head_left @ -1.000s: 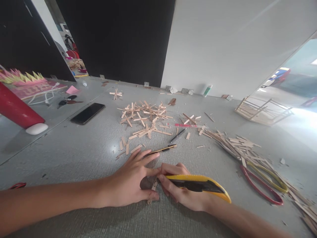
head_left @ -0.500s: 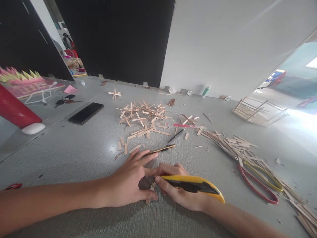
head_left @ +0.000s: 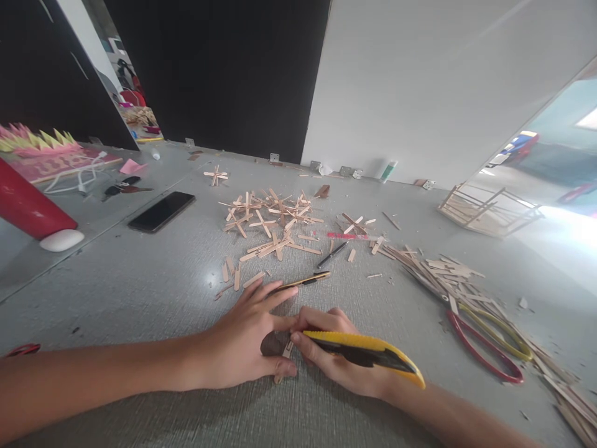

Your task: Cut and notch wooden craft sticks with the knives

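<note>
In the head view, my right hand is closed around a yellow-and-black utility knife, its tip end pointing left at a small wooden craft stick. The blade is hidden behind my fingers. My left hand holds that stick down on the table with thumb and index finger, its other fingers spread. A dark patch lies in the gap between thumb and index finger. Just beyond the left fingertips is another yellow-and-black slim tool, partly covered by the hand.
Crossed craft sticks are heaped mid-table, with a black pen nearby. Red-and-yellow-handled scissors lie right among loose sticks. A phone and red cylinder are left. A stick frame stands back right.
The back end of the utility knife has dipped slightly, down and to the right. Both hands stay on the craft stick in nearly the same place.
</note>
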Available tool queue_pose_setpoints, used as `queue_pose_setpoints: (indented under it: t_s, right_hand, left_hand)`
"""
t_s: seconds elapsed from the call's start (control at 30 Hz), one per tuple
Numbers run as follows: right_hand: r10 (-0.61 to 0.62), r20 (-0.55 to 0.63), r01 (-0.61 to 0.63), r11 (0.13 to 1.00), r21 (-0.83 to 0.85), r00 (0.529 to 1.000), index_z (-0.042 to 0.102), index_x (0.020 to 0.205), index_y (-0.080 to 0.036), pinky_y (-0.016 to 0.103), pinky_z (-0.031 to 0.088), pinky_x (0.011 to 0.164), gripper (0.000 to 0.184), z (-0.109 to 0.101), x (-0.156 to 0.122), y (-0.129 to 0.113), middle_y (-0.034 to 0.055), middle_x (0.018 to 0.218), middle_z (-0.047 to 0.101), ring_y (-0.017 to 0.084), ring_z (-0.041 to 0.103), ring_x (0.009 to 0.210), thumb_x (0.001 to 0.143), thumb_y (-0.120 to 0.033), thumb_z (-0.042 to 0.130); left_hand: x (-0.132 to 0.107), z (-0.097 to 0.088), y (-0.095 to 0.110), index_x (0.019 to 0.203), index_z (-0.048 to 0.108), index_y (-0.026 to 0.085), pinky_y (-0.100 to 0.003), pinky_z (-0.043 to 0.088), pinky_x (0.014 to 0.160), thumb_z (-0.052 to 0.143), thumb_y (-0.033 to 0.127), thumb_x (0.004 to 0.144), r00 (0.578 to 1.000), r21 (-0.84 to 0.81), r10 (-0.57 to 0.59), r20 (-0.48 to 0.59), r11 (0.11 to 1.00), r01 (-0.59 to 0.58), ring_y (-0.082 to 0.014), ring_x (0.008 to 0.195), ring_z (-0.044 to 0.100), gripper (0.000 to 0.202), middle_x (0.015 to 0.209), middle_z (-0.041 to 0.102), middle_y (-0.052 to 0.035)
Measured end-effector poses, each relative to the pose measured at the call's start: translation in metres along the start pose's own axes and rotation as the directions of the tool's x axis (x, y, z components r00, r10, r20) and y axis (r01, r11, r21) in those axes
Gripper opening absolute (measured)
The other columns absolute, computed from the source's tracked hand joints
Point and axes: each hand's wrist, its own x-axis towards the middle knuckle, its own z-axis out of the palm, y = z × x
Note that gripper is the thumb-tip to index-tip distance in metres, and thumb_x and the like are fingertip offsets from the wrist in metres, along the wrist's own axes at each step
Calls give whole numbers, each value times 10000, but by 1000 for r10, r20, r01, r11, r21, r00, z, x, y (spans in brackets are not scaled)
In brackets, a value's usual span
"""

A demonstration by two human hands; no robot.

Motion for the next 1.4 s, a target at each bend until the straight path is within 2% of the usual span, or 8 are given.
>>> queue_pose_setpoints:
  t_s: [0.33, 0.47, 0.67, 0.77, 0.97, 1.07, 1.23, 1.4]
  right_hand:
    - [-12, 6, 11, 1000, 19, 1000, 568, 819, -206, 293, 421, 737, 323, -1, 0, -3, -71, 626, 583, 91, 518, 555, 1058, -407, 484]
    - [-10, 39, 12, 999, -42, 999, 562, 839, -207, 260, 401, 627, 323, -2, -1, -1, -65, 646, 523, 93, 445, 554, 1066, -410, 454]
    - [-79, 131, 70, 995, 74, 988, 548, 886, -210, 240, 335, 530, 174, -6, 0, 2, -74, 672, 435, 89, 371, 542, 1033, -288, 496]
    - [-84, 131, 74, 994, 74, 988, 523, 866, -212, 246, 318, 532, 184, -7, 1, 1, -81, 659, 405, 84, 348, 530, 1033, -274, 476]
    - [-44, 127, 41, 999, 21, 991, 542, 867, -211, 256, 322, 539, 247, -7, -1, 2, -82, 639, 413, 88, 336, 512, 1054, -339, 444]
    - [-15, 110, 12, 999, 33, 994, 539, 859, -214, 267, 376, 598, 279, -7, -2, 0, -76, 633, 486, 93, 405, 517, 1062, -373, 434]
    - [36, 51, -39, 997, 59, 998, 530, 793, -219, 354, 432, 825, 350, -7, -2, -3, -54, 637, 605, 115, 547, 576, 1058, -432, 449]
    - [75, -12, -75, 997, 6, 997, 552, 836, -224, 399, 422, 890, 365, -6, -5, 0, -37, 674, 672, 132, 596, 612, 1059, -490, 438]
  left_hand:
    - [1, 2, -2, 1322, 673, 417, -730, 106, 1223, 792, 545, 861, 1000, -1, 14, -16, 1000, -14, -415, 1576, 139, 493, 1714, 256, -19]
    - [0, 1, -1, 1274, 710, 384, -735, 117, 1220, 813, 518, 849, 998, -20, 35, -51, 999, -36, -427, 1565, 177, 457, 1694, 309, -32]
    - [0, -7, 9, 1211, 735, 370, -733, 108, 1222, 822, 468, 857, 1000, -12, -5, -15, 1000, 5, -415, 1561, 211, 378, 1680, 338, -50]
    - [0, -8, 11, 1174, 751, 338, -734, 113, 1222, 832, 434, 853, 1000, -29, -5, -20, 1000, 5, -427, 1557, 213, 345, 1679, 338, -63]
    - [-1, -5, 7, 1257, 716, 366, -736, 74, 1232, 779, 461, 902, 999, -85, 37, -38, 996, -40, -410, 1576, 130, 373, 1707, 263, -19]
    - [-3, -5, 2, 1365, 651, 391, -735, 50, 1235, 754, 472, 922, 999, -85, 44, -22, 995, -46, -395, 1582, 101, 462, 1714, 231, -22]
    - [-7, -2, -6, 1552, 448, 383, -712, 42, 1248, 748, 521, 910, 998, -72, 62, -20, 995, -63, -383, 1582, 118, 722, 1717, 197, -52]
    - [-8, 5, -7, 1521, 486, 332, -693, 84, 1259, 767, 589, 866, 996, -18, 18, -85, 1000, -20, -372, 1572, 202, 758, 1690, 308, -69]
